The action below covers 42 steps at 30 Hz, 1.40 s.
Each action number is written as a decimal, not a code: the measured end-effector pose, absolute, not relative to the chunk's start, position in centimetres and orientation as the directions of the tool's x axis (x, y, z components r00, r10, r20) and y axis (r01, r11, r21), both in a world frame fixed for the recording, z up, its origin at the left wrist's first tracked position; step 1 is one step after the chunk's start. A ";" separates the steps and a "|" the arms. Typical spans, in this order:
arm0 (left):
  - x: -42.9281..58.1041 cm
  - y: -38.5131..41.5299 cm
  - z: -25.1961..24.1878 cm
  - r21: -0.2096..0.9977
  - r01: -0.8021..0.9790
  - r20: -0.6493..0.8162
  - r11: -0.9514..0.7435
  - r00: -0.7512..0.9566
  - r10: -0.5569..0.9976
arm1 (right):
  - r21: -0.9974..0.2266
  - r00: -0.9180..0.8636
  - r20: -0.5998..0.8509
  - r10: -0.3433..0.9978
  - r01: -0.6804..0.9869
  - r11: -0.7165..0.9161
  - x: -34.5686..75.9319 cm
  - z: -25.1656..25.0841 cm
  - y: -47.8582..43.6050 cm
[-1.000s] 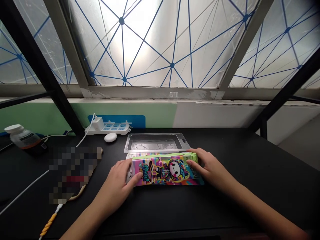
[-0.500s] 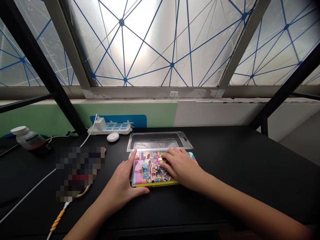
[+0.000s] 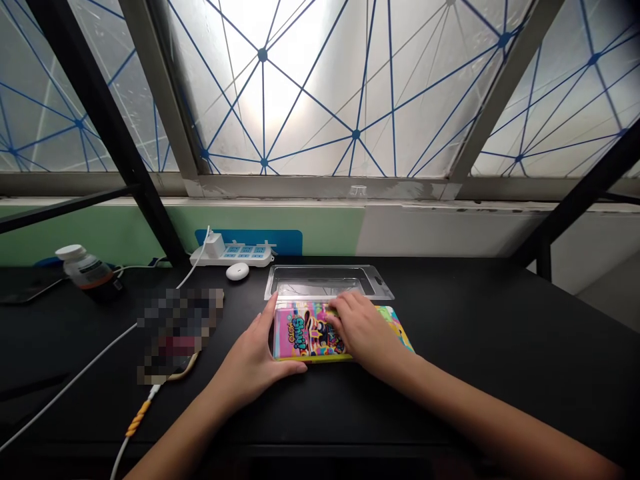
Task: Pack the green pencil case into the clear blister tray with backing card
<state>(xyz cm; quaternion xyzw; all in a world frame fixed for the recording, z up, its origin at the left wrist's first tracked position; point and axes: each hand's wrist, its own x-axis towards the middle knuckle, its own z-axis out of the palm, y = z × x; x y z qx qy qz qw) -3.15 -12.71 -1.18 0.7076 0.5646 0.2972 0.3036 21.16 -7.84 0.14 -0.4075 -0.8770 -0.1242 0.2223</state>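
Observation:
A flat, cartoon-printed box (image 3: pixel 300 333) in pink, yellow and blue lies on the black desk, with a yellow near edge. My left hand (image 3: pixel 255 350) holds its left end, thumb along the near edge and fingers at the far left corner. My right hand (image 3: pixel 370 327) rests over the right half, its fingers curled on the top face toward the far side. A multicoloured part shows beyond that hand at the right end; whether it is a separate layer I cannot tell. Just behind the box lies a clear plastic tray (image 3: pixel 383 287), touching or nearly touching my left fingertips.
A power strip (image 3: pixel 247 253) with a plugged-in charger and a small white round case (image 3: pixel 237 271) stand near the wall. To the left are a bottle (image 3: pixel 90 270), a blurred-out object (image 3: pixel 180 333) and a white cable (image 3: pixel 90 367). Black frame bars slant up both sides.
The view has swung slightly left. Against my left hand, the box's top has shifted away from me and lines up more evenly with what lies beneath. Both hands keep nearly the same pose.

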 end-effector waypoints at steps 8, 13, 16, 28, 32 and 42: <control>-4.5 -12.6 -0.7 0.760 0.604 0.052 -0.241 0.314 0.948 | 0.127 -0.605 0.678 0.418 0.656 0.744 22.2 2.5 -10.0; -6.7 -13.3 -0.2 0.705 0.662 -0.016 -0.252 0.371 0.929 | -0.044 -0.773 0.469 0.428 0.463 0.885 25.4 4.5 -13.9; -7.0 -13.7 0.4 0.727 0.665 -0.058 -0.170 0.307 0.950 | -0.243 -0.795 0.237 0.558 0.507 0.827 28.5 4.1 -14.5; -5.8 -13.3 -0.5 0.794 0.594 0.001 -0.131 0.214 0.977 | -0.638 -0.426 0.096 0.900 0.667 0.384 33.3 -0.7 -11.5; -5.8 -13.2 -0.4 0.837 0.527 0.031 -0.147 0.223 0.974 | -0.754 -0.246 0.137 0.959 0.602 0.262 32.7 -0.8 -11.2; -4.3 -13.3 -0.1 0.738 0.625 0.162 -0.253 0.201 0.966 | -0.580 -0.306 0.259 0.916 0.710 0.401 32.4 -1.7 -11.9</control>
